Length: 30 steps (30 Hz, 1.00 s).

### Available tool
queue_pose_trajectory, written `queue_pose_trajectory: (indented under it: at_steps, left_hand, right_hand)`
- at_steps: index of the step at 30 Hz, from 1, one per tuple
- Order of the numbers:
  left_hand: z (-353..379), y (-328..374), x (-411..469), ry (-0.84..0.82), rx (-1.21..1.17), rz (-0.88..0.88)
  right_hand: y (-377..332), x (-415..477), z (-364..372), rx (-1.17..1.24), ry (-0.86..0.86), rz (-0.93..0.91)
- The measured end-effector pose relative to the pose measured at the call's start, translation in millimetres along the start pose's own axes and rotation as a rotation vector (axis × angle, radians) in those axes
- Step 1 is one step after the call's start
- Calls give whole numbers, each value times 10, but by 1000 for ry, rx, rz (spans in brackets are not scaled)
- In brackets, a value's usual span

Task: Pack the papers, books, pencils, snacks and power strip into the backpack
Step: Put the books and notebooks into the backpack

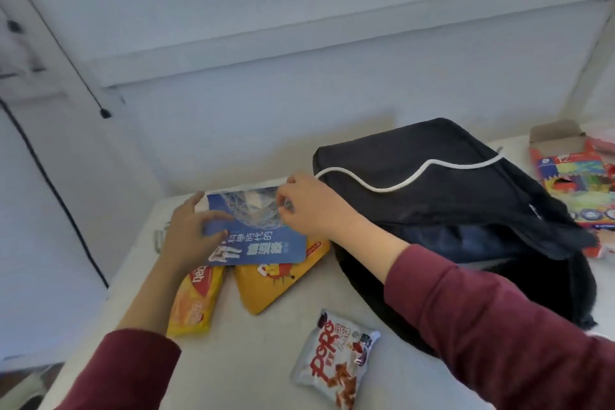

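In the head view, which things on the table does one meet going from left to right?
Long yellow biscuit packet → blue book → white snack bag → black backpack → coloured pencil box.

Glossy blue book (pixel 256 230), matt black cloth backpack (pixel 449 210), shiny snack packets (pixel 336 366).

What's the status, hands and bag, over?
On the book: left hand grips its left edge, right hand pinches the far edge. It overlaps two yellow snacks. Open backpack at right, white cord across its top.
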<state>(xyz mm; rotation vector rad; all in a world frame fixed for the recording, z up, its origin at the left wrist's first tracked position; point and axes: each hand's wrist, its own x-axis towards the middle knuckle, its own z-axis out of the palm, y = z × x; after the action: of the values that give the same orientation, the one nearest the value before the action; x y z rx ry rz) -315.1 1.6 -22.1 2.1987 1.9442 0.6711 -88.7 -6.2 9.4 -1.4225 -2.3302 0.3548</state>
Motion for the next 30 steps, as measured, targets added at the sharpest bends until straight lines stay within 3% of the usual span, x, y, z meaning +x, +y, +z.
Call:
queue_pose_trajectory:
  at_steps: [3, 9, 17, 23, 30]
  left_hand:
    - [11, -34, 192, -28, 48, 20]
    - [176, -54, 462, -107, 61, 20]
    - [120, -87, 505, 83, -1, 48]
    - [-278, 81, 418, 328, -94, 95]
    - [-976, 504, 131, 283, -445, 257]
  right_hand:
    - [204, 300, 85, -182, -81, 52]
    - [329, 485, 104, -99, -101, 119]
    - [353, 450, 73, 40, 18, 7]
    - [198, 333, -163, 291, 192, -28]
    - [-36, -73, -728, 648, 318, -81]
